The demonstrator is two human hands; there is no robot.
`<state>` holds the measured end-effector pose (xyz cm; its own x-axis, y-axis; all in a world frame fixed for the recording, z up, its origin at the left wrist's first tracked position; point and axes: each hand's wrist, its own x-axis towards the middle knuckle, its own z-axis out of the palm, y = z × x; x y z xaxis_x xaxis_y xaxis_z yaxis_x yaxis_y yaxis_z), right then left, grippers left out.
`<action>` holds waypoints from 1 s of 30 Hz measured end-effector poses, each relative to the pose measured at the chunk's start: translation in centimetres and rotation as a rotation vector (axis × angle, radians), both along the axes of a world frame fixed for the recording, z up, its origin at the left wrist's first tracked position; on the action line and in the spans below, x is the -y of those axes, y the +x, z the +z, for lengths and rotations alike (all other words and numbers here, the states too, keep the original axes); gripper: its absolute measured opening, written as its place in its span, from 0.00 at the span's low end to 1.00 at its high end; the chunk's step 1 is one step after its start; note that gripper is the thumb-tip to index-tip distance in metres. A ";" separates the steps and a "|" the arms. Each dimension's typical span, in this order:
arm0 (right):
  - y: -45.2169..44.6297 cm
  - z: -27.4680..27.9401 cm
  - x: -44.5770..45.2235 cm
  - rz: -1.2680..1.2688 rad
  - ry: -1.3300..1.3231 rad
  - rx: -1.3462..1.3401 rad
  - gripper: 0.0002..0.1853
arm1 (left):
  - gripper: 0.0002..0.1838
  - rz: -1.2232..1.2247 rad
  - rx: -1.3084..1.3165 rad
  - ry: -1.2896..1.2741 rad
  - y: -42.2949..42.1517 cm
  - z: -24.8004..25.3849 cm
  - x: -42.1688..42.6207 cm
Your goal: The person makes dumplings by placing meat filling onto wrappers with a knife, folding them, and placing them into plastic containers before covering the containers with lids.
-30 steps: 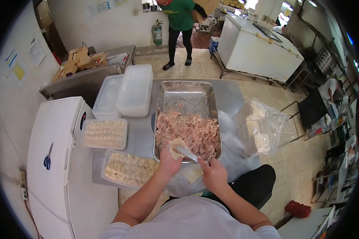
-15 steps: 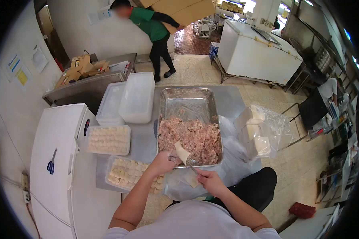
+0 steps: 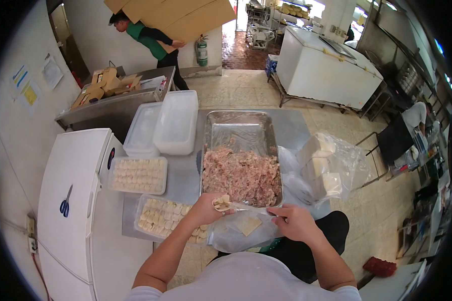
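My left hand (image 3: 204, 209) is closed around a folded dumpling (image 3: 222, 202) at the near left corner of the metal tray. Ground meat filling (image 3: 242, 175) covers the near part of that tray (image 3: 237, 116). My right hand (image 3: 297, 221), by the near right corner, grips a thin metal spreader that points toward my left hand; its outline is hard to make out. Between my hands a square dough wrapper (image 3: 250, 226) lies on clear plastic. Beside my left forearm sits a plastic container of shaped dumplings (image 3: 161, 214).
Another dumpling container (image 3: 138, 174) and stacked plastic tubs (image 3: 178, 123) stand at left. Bagged wrapper stacks (image 3: 322, 163) lie right. Scissors (image 3: 65, 201) rest on a white appliance (image 3: 68, 165). Behind, a person (image 3: 153, 40) carries large cardboard (image 3: 186, 20); a white chest freezer (image 3: 321, 67) stands back right.
The wrapper in my left hand, flat and hanging before, is now gathered into a dumpling. My right hand has moved right, away from it. The person with cardboard has walked left.
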<state>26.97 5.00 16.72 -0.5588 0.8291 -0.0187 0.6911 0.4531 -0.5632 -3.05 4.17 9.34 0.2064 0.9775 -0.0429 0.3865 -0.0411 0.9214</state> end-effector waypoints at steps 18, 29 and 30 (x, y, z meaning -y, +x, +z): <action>-6.7 -6.6 0.5 -0.253 -0.534 -0.528 0.06 | 0.12 0.104 0.248 -0.107 3.5 -4.1 4.8; -6.4 -9.6 1.7 -0.285 -0.715 -0.565 0.06 | 0.23 0.982 -0.032 -0.180 -10.1 -6.8 6.1; -6.5 -9.8 1.7 -0.285 -0.710 -0.558 0.07 | 0.23 0.993 -0.102 -0.181 -11.4 -5.9 6.1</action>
